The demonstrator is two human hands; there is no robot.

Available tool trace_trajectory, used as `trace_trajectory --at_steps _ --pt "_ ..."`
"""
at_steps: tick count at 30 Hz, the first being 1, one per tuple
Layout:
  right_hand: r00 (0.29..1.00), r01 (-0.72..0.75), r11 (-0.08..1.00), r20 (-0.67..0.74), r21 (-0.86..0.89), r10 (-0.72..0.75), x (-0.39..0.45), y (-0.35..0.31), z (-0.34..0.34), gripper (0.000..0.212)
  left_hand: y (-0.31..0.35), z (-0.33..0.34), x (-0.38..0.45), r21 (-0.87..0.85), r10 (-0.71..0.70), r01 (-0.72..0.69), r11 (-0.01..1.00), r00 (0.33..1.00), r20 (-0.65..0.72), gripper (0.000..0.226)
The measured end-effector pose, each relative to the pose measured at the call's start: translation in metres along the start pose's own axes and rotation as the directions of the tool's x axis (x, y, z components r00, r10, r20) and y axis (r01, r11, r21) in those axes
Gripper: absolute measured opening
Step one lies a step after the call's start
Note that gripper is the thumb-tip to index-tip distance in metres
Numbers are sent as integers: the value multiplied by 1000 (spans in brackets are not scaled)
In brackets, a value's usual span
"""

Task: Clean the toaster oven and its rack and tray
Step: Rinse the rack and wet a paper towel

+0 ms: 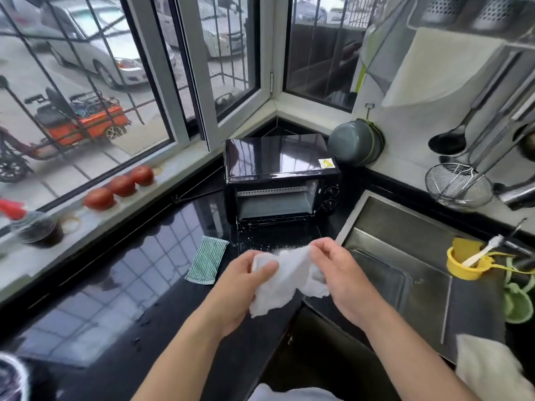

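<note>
Your left hand [246, 287] and right hand [341, 282] meet at lower center of the frame, both gripping 1 crumpled white cloth [285, 280]. The left thumb and fingers are curled round the cloth's lower left part; the right fingers pinch its upper right edge. The cloth hangs above the black counter [121, 299], just in front of the toaster oven.

To the left of your hands, a green striped sponge [207, 260] lies flat on the counter. To the right, the steel sink [405, 256] fills the middle right of the frame, with a yellow cup [460, 263] holding a toothbrush [482, 250] at its far right edge.

Beyond your hands, at frame center, the toaster oven [282, 175] stands on the counter in the corner. Its door [278, 235] is folded down, speckled with droplets, and the cavity is exposed.

At middle left, 3 tomatoes [123, 185] rest in a row on the window sill [72, 227].
</note>
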State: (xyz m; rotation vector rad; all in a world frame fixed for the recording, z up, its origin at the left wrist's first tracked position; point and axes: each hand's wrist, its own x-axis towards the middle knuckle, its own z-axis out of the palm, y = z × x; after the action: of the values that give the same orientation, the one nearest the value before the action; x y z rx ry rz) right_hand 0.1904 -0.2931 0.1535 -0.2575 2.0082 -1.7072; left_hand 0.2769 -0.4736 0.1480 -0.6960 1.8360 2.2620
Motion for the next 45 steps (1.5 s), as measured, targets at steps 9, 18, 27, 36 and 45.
trace_trajectory --at_steps 9,18,27,36,45 --pt "996 -86 984 -23 155 90 4 -1 -30 21 16 -10 -2 -390 -4 4 921 1000 0 31" --pt "991 112 943 -36 -314 -130 -10 1 8 15 12 -5 6 -354 -93 78 932 995 -26 14" --pt "979 203 965 18 -167 -203 -17 4 37 14 13 6 2 -542 -55 27 840 998 -35 17" --pt "926 120 985 -343 -125 -156 -13 3 39 8 -13 29 -1 -306 4 -72 949 976 -219 16" --pt "950 254 911 -96 -325 -299 -18 7 38 24 -9 32 -4 -351 56 -101 931 989 -136 21"
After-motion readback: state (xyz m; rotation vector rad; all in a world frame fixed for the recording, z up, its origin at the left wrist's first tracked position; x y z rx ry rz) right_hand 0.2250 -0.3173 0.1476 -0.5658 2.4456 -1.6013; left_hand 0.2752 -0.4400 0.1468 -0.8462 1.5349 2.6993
